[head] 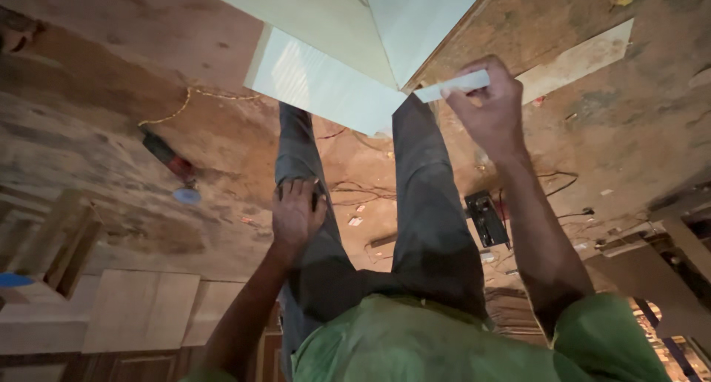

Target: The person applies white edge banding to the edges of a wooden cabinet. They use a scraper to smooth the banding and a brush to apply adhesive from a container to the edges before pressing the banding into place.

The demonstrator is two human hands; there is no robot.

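Far left, 9 o'clock: red-and-black power tool (167, 154) lying on the floor (89, 130), blue disc (187, 195) just beside it, yellow cord (178, 106) looping off toward 11. Count: one tool, one disc, one cord.

8 o'clock: two plywood sheets (141, 308) lying flat, side by side.

Left hand (294, 213) resting on the left thigh, fingers curled; small dark bit at the fingertips, cannot tell whether held or just touched.

12 o'clock: pale boards (326, 78) stacked at angles over the feet, at least two, probably three.

Right hand (485, 104) at 1 o'clock, grip clamped on one thin white strip (453, 85); strip near level, free end touching the corner of the pale boards.

Step in hand, by judgement: strip being offered up to the board edge, lining up rather than fixing. Next move likely calls for a steady right grip and the strip run true along that edge.

4 o'clock: one black box-shaped tool (486, 218) on the floor, thin cables (563, 178) around it. 2 o'clock: one pale flat offcut (578, 60).
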